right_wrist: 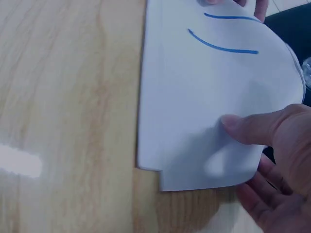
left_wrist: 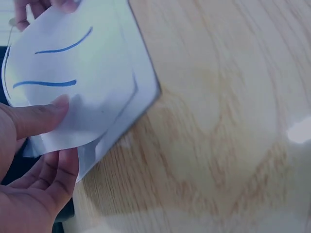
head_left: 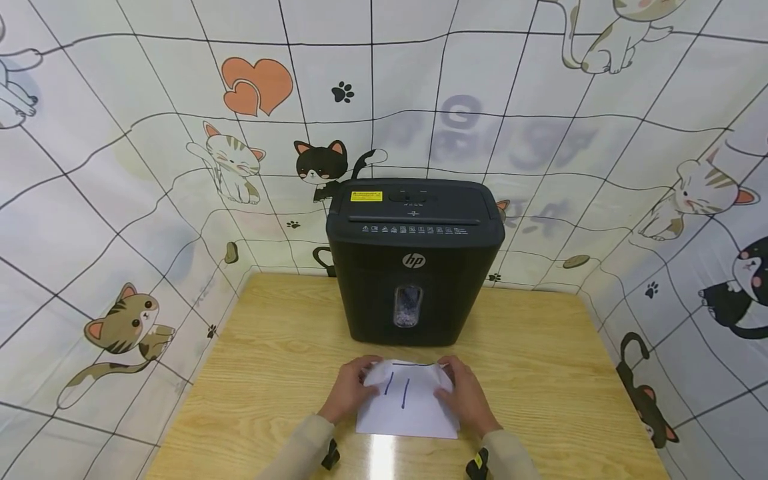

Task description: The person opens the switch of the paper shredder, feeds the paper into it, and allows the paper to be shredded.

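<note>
Between both hands is a white sheet of paper (head_left: pixel 414 413) with blue pen strokes, its far part curling upward. Its left side is pinched by my left hand (head_left: pixel 351 390), thumb on top and fingers underneath, as the left wrist view shows. My right hand (head_left: pixel 468 397) pinches the right side the same way; in the right wrist view its thumb (right_wrist: pixel 243 127) presses on the paper. Under the curled sheet lies another white layer (left_wrist: pixel 146 90), its edge offset from the upper one. Just beyond the paper stands a black HP paper shredder (head_left: pixel 414 280).
The shredder has a feed slot (head_left: pixel 414 220) across its top and a small window (head_left: pixel 408 307) in front showing shreds. It stands at the back of a wooden table (head_left: pixel 270 347). A cat-printed curtain (head_left: pixel 198 80) surrounds the table's back and sides.
</note>
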Demonstrator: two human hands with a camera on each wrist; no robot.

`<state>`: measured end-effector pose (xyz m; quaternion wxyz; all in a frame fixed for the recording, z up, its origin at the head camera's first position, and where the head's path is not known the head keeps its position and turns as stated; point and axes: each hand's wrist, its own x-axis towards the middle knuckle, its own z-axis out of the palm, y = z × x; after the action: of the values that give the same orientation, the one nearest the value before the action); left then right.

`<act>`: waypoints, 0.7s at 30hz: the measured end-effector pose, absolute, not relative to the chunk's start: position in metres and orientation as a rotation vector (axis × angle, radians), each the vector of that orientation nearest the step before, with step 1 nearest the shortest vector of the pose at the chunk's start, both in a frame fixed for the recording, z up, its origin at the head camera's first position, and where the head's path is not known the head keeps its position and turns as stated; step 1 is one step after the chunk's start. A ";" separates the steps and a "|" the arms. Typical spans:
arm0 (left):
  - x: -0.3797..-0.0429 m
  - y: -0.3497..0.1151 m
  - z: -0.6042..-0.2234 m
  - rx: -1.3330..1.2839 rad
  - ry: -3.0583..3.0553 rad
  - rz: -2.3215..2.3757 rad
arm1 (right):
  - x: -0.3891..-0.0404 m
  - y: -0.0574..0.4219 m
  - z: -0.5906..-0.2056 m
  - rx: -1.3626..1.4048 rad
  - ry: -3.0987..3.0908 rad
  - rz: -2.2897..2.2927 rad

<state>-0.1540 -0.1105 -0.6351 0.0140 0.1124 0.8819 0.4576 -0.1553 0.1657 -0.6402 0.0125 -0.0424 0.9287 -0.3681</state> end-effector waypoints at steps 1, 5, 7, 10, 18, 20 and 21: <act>-0.154 -0.110 -0.635 0.317 2.737 1.434 | -0.156 0.166 -0.641 -0.112 2.872 -1.154; -0.157 -0.110 -0.638 0.255 2.721 1.471 | -0.158 0.167 -0.639 -0.075 2.807 -1.228; -0.157 -0.110 -0.639 0.247 2.688 1.507 | -0.158 0.168 -0.637 -0.050 2.782 -1.258; -0.158 -0.111 -0.639 0.242 2.634 1.547 | -0.159 0.171 -0.635 0.027 2.750 -1.278; -0.159 -0.119 -0.634 0.177 2.562 1.592 | -0.161 0.185 -0.631 0.043 2.728 -1.307; -0.160 -0.122 -0.632 0.161 2.575 1.570 | -0.161 0.188 -0.627 -0.005 2.730 -1.351; -0.160 -0.123 -0.631 0.172 2.586 1.563 | -0.161 0.188 -0.624 -0.032 2.730 -1.373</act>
<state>-0.1603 -0.1231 -0.6313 0.0575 0.0566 0.8530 0.5156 -0.1612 0.1883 -0.6241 0.0429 -0.0105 0.8925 -0.4489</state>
